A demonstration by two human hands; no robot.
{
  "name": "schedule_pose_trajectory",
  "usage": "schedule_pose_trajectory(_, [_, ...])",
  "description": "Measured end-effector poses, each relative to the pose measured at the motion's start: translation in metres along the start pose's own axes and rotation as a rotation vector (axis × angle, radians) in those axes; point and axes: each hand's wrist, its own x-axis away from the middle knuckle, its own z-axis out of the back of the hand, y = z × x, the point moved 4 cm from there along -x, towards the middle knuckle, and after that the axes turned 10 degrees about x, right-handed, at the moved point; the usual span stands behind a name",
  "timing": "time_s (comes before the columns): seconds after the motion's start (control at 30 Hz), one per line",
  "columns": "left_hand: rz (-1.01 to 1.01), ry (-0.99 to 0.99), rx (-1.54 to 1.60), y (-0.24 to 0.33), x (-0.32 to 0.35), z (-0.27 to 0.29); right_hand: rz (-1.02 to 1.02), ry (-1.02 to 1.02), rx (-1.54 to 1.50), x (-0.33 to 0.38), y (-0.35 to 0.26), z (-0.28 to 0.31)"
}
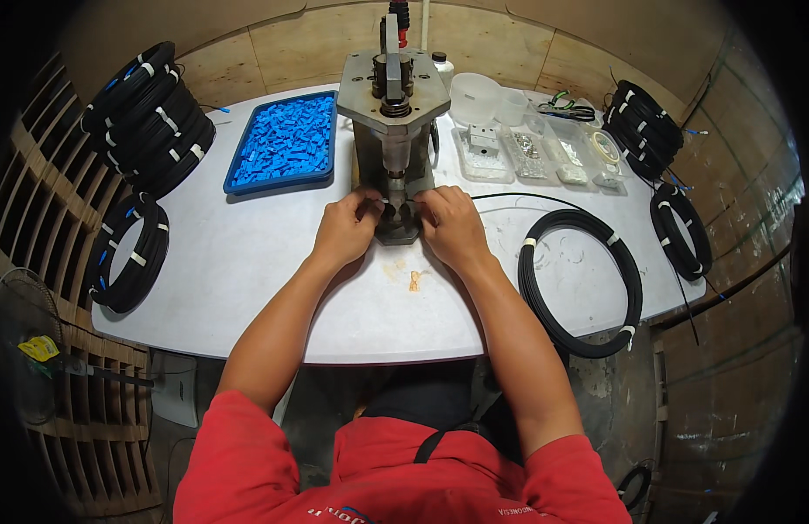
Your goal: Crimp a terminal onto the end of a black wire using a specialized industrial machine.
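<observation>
A grey metal hand press stands at the middle of the white table. Both hands are at its base. My left hand pinches something small at the left side of the press foot, fingers closed. My right hand does the same at the right side, fingertips against the tool. What the fingers hold is too small to make out. A thin black cable runs from the press area toward a black cable coil lying at my right.
A blue tray of small blue parts sits left of the press. Stacked black cable coils stand far left, one more coil below them. Clear plastic boxes and white cups sit at the right, with more coils beyond.
</observation>
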Motion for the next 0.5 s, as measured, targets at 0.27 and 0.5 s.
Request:
schedule_pose_trajectory(0.27, [-0.026,0.004,0.009,0.0000,0.0006,0.0007,0.011,0.002,0.008,0.0000,0.0002,-0.0013])
schedule_pose_trajectory(0.5, [0.000,-0.005,0.002,0.0001,0.0004,-0.0001,0.010,0.000,0.007,0.0004,0.0002,-0.0007])
